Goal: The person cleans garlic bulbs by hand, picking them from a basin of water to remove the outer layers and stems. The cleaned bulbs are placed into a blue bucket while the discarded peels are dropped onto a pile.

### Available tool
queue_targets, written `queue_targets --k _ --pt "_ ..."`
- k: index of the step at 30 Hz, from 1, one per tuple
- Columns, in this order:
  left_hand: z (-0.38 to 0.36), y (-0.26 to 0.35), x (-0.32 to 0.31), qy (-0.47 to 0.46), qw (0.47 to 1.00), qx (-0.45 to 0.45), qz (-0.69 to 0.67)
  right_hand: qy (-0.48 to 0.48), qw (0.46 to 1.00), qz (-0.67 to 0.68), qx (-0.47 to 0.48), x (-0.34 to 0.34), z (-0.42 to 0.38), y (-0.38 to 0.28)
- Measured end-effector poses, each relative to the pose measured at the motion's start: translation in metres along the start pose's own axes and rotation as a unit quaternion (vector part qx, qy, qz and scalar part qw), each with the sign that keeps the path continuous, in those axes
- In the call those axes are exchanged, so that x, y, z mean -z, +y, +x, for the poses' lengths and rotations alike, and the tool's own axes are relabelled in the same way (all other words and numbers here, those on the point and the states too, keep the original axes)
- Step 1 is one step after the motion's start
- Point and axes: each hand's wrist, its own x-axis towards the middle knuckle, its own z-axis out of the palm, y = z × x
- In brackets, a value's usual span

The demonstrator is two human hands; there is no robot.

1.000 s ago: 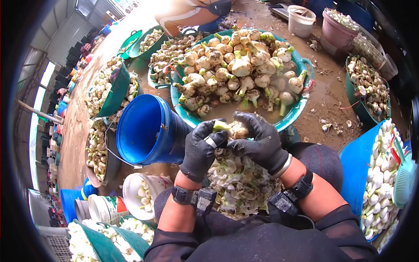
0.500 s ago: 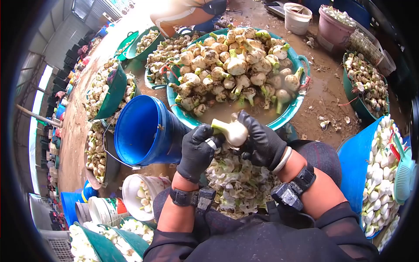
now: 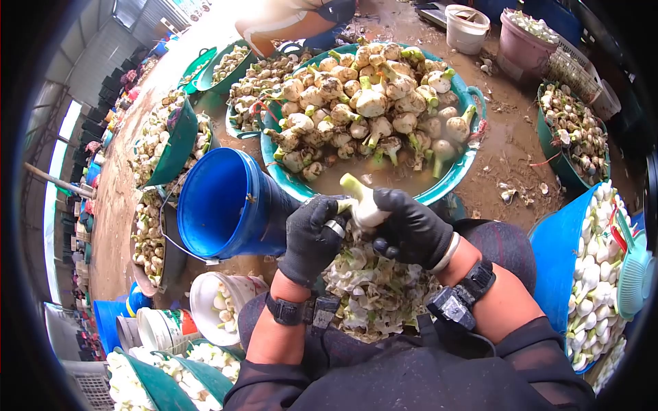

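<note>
A peeled white garlic bulb (image 3: 370,211) with a short green stem is held between my black-gloved hands, just in front of the green tub's near rim. My right hand (image 3: 416,226) is closed round its right side, thumb on top. On the other side, my left hand (image 3: 312,236) pinches a pale strip at the base of the stem; a whitish band shows on one of its fingers. Under both hands lies a heap of garlic peelings (image 3: 373,288). Soil-stained garlic bulbs (image 3: 370,103) are piled in muddy water in the green tub (image 3: 458,179).
A blue bucket (image 3: 223,205) tilts at my left, beside a white bucket (image 3: 205,301) holding peeled garlic. To my right stands a blue container (image 3: 548,253) of white bulbs with a green strainer (image 3: 634,274). Another person's leg (image 3: 281,31) is beyond the tub.
The garlic bulb has turned so its stem points more upward. My left hand now pulls a pale strip out to the side, and my right hand has shifted slightly right.
</note>
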Motion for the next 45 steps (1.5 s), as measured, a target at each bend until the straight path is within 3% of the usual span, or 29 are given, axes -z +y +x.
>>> queue_targets --k 2,4,6,8,10,12,14,15,16,17,18,20,21,22,24,25,26,27,28,29,30,32,34,35,37,38,41,44,45 --pt "-0.002 -0.006 0.001 0.038 0.998 0.022 -0.036 -0.104 0.991 0.074 -0.025 0.002 -0.006 -0.005" --pt "-0.004 -0.002 0.009 -0.009 0.996 0.047 -0.070 -0.138 0.986 0.095 -0.009 0.001 -0.006 -0.003" --pt "-0.005 0.001 0.008 0.014 0.934 0.240 -0.264 -0.081 0.996 0.040 0.013 -0.006 -0.005 -0.004" --pt "-0.001 -0.004 0.021 -0.004 0.933 0.254 -0.254 -0.057 0.997 -0.034 0.035 -0.008 -0.005 -0.009" --pt "-0.003 0.009 0.025 0.004 0.879 0.277 -0.388 0.000 0.979 -0.157 0.127 0.002 0.009 0.001" --pt "-0.002 0.022 0.015 -0.020 0.819 0.253 -0.514 0.075 0.856 -0.447 0.247 -0.001 0.009 0.004" --pt "-0.001 0.025 0.009 0.004 0.826 0.249 -0.506 0.117 0.769 -0.542 0.316 -0.008 0.008 0.008" --pt "-0.001 0.019 0.010 -0.004 0.877 0.225 -0.425 0.117 0.770 -0.542 0.315 -0.010 0.010 0.011" --pt "0.000 0.018 0.010 -0.011 0.920 0.197 -0.340 0.089 0.905 -0.297 0.291 -0.012 0.014 0.013" --pt "-0.002 0.022 0.012 -0.005 0.883 0.253 -0.395 0.054 0.967 -0.029 0.246 -0.011 0.017 0.015" --pt "-0.001 0.020 0.013 -0.004 0.884 0.251 -0.395 0.039 0.970 0.014 0.240 -0.005 0.019 0.011" --pt "-0.001 0.012 0.012 0.024 0.856 0.301 -0.420 0.073 0.938 -0.125 0.317 0.000 0.021 0.008" --pt "0.000 0.006 0.011 0.074 0.834 0.327 -0.438 0.083 0.825 -0.346 0.439 -0.006 0.010 -0.003" --pt "0.001 0.000 0.017 0.073 0.843 0.319 -0.427 -0.011 0.940 -0.051 0.338 -0.007 0.011 -0.003" --pt "0.002 -0.002 0.022 0.088 0.843 0.287 -0.445 -0.091 0.970 -0.129 0.187 0.005 0.006 0.000" --pt "0.002 0.001 0.023 0.088 0.844 0.287 -0.445 -0.104 0.940 -0.317 0.072 -0.001 -0.001 -0.002" --pt "0.002 0.005 0.023 0.097 0.833 0.308 -0.449 -0.146 0.880 -0.451 0.040 0.007 0.006 0.010" --pt "0.003 0.009 0.023 0.104 0.822 0.330 -0.452 -0.131 0.805 -0.576 0.053 0.010 0.009 0.018" --pt "0.005 0.012 0.030 0.120 0.850 0.308 -0.411 -0.113 0.715 -0.687 0.064 0.012 0.009 0.023" --pt "0.006 0.010 0.042 0.137 0.874 0.284 -0.369 -0.059 0.736 -0.670 0.076 0.015 0.010 0.023" --pt "0.003 -0.011 0.060 0.171 0.923 0.179 -0.295 -0.003 0.755 -0.650 0.089 0.013 0.010 0.017" --pt "-0.004 -0.051 0.108 0.231 0.969 0.085 0.016 0.004 0.876 -0.479 0.062 0.016 0.011 0.003" --pt "-0.009 -0.067 0.137 0.232 0.951 0.131 0.158 0.084 0.897 -0.409 0.145 0.022 0.013 0.000" --pt "-0.013 -0.073 0.135 0.221 0.960 0.116 0.128 0.084 0.896 -0.409 0.147 0.022 0.014 -0.005" --pt "0.003 -0.043 0.098 0.191 0.972 0.137 0.018 0.182 0.946 -0.203 0.173 0.017 0.010 -0.020" --pt "0.010 -0.040 0.082 0.127 0.972 0.069 0.184 0.184 0.945 -0.204 0.176 0.015 0.008 -0.024" --pt "0.045 -0.034 0.024 -0.057 0.983 0.176 -0.014 0.280 0.935 -0.066 0.207 0.014 0.004 -0.036" --pt "0.089 -0.044 -0.031 -0.177 0.972 0.137 0.075 0.295 0.914 -0.033 0.275 0.029 -0.001 -0.045" --pt "0.101 -0.049 -0.048 -0.175 0.973 0.113 0.098 0.309 0.908 -0.027 0.281 0.028 -0.006 -0.050"
